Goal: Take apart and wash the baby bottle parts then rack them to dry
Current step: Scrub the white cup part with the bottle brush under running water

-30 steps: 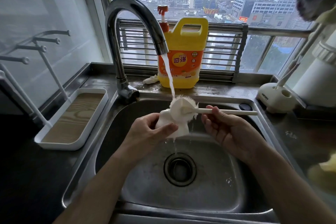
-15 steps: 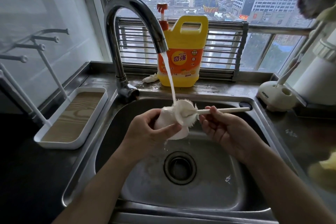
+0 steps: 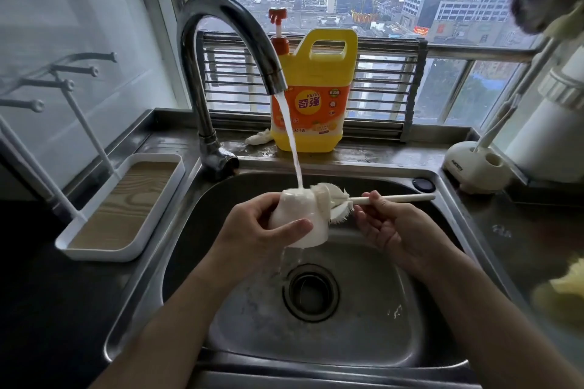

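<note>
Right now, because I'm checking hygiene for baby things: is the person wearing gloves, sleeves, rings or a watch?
No gloves: the left hand and the right hand are bare. The left forearm and right forearm are bare too, with no sleeve in view up to the picture's edge. No ring, watch or bracelet shows.

The sink [image 3: 363, 325] and tap [image 3: 227, 25] are shiny metal, the sink bottom duller. The yellow jug [image 3: 316, 73] looks like glossy plastic. The tray [image 3: 79, 249] at the left has a matt white rim and wood-grain floor.
</note>
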